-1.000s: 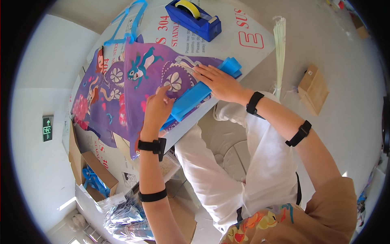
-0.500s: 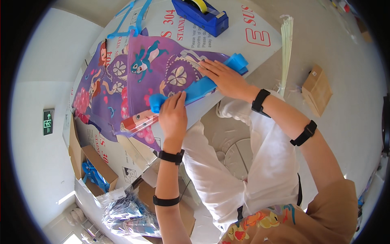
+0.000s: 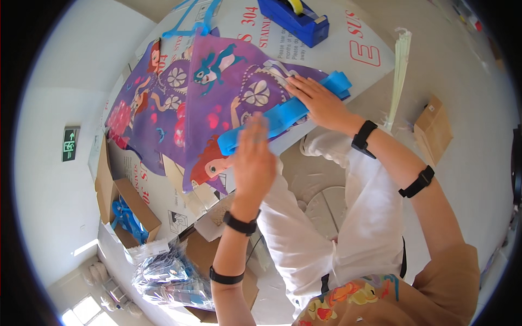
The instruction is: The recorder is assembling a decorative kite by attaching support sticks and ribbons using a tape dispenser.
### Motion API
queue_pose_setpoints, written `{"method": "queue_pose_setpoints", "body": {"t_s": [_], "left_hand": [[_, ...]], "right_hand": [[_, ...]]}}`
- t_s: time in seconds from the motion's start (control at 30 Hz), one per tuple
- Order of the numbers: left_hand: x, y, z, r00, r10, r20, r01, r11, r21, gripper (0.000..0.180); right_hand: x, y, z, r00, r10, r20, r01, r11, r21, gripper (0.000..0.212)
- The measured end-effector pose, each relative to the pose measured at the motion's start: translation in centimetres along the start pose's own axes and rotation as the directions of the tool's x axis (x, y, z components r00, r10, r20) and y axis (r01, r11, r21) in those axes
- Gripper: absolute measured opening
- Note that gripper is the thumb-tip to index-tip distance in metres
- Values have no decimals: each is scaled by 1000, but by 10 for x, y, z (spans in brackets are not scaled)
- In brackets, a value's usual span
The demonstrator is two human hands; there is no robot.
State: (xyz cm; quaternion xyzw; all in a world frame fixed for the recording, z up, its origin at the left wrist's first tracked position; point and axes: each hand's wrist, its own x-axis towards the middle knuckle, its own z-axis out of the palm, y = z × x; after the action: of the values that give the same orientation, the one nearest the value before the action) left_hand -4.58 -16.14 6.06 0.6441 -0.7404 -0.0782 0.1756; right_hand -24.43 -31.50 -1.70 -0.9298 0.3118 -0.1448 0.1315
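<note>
A purple printed sheet (image 3: 228, 119) shaped like a kite's sail, with cartoon figures on it, lies on the cardboard-covered table. Along its near edge runs a folded blue plastic strip (image 3: 288, 116). My right hand (image 3: 321, 106) rests flat across the strip towards its right end, fingers stretched out over the sheet. At the strip's left part is my left hand (image 3: 253, 160), blurred by motion. Its fingers look extended and nothing shows in them. Whether that hand touches the strip I cannot tell.
A blue tape dispenser (image 3: 310, 27) stands at the table's far side, with blue ribbons (image 3: 206, 22) to its left. Thin pale sticks (image 3: 401, 70) stand bundled at the right, near a floor carton (image 3: 433, 130). Lower left are a carton of blue strips (image 3: 122, 217) and clear-wrapped packets (image 3: 171, 277).
My left hand has lifted or slid from the strip's left end and now blurs. The strip's left end looks flatter. The sheet's near left corner has spread out. The whole view has shifted slightly.
</note>
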Motion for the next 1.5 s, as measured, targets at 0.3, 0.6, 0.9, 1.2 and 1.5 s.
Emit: {"method": "queue_pose_setpoints", "body": {"t_s": [0.3, 0.6, 0.9, 1.2, 1.5], "left_hand": [[-1, -43, 50, 988, 0, -156, 14, 995, 94, 47], [3, -61, 48, 944, -82, -320, 105, 993, 57, 41], [2, -57, 41, 965, -174, -194, 180, 984, 10, 62], [5, -48, 21, 964, -254, -83, 244, 963, -110, 66], [9, -54, 21, 925, -371, -81, 371, 928, -10, 61]], "right_hand": [[-2, 3, -3, 1000, 9, 27, -9, 1000, -7, 76], [0, 3, -5, 1000, -18, 22, 18, 999, 40, 81], [2, 12, -13, 999, -30, 41, 17, 956, 291, 85], [8, 1, -35, 980, -73, 183, 7, 942, 336, 73], [5, -4, -15, 998, -5, -60, 27, 931, 364, 37]]}}
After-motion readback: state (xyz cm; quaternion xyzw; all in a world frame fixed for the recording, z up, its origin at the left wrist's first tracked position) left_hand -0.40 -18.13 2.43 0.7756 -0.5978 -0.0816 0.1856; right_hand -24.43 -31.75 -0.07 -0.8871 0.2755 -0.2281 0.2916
